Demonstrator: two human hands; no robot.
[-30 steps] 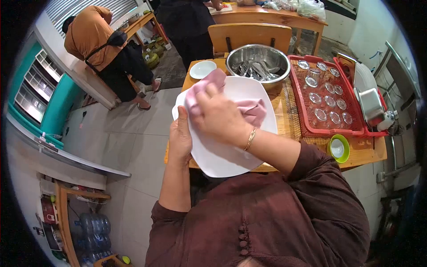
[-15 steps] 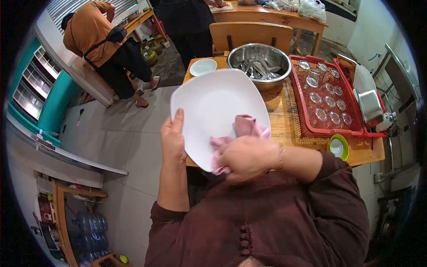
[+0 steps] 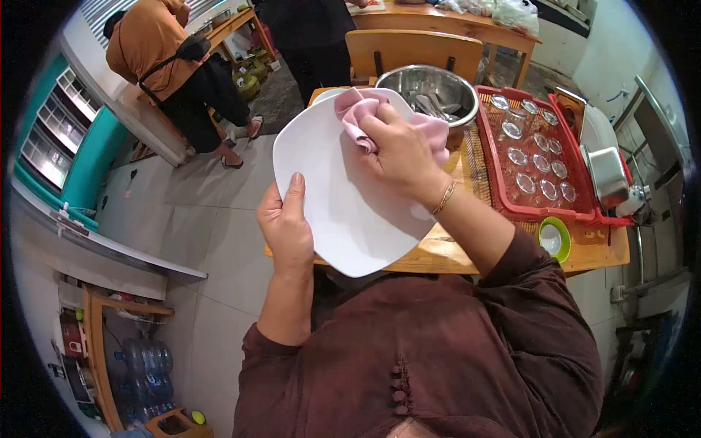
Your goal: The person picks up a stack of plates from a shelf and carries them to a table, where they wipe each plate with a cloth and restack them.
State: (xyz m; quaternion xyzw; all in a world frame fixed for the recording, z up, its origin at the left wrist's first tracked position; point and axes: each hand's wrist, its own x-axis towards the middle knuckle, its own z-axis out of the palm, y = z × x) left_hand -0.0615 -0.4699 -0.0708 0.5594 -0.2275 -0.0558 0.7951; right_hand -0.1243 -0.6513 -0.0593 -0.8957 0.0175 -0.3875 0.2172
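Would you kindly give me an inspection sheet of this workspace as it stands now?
Surface: wooden table, crowded along its far side.
Job's things: white square plate, held tilted above the table's near edge; pink cloth pressed on its upper part.
Clutter: steel bowl of cutlery; red plastic crate of glasses; small green bowl.
Hands: left hand grips the plate's left edge; right hand holds the cloth.
Cables: nothing seen.
Surroundings: person in an orange shirt bent over at the far left; wooden chair behind the table.

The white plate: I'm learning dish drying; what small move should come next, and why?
Probably draw the pink cloth down toward the near edge: the right hand presses it at the white plate's far rim, the lower face is bare, and the left hand grips the left rim.
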